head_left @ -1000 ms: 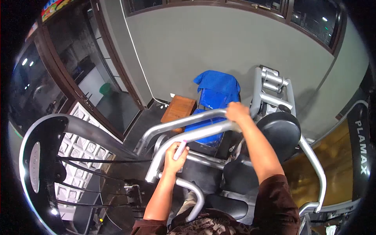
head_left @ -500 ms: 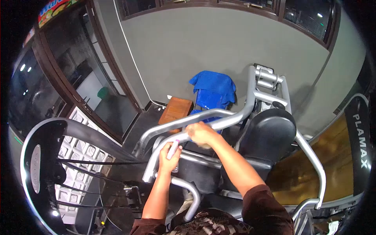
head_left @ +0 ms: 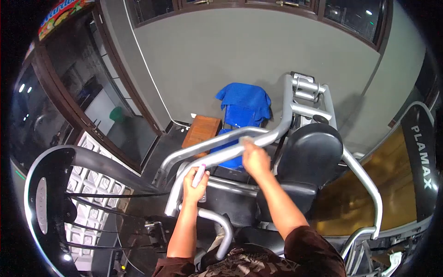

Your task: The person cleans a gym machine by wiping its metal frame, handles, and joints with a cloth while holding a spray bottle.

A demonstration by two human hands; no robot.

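My left hand [head_left: 194, 184] is wrapped round a small pale bottle [head_left: 198, 176] with a pink top, just below the bent part of a silver tube. Against that silver machine tube [head_left: 219, 156] rests my right hand [head_left: 256, 159], its fingers closed near the upper edge; a small pale thing at the fingertips is too blurred to name. Right of it stands the machine's black padded backrest [head_left: 311, 154]. Below my left hand curves a shorter silver handle [head_left: 221, 224].
Behind the tube are a blue chair with a blue cloth [head_left: 244, 98] and a wooden stool [head_left: 201, 131]. Black cables [head_left: 110, 195] run at the left beside a black frame [head_left: 41, 203]. A board marked PLAMAX [head_left: 421, 157] stands at the right.
My right hand moved down-left along the tube, then back up-right a little. My left hand keeps hold of the bottle. The view has turned slightly to the right.
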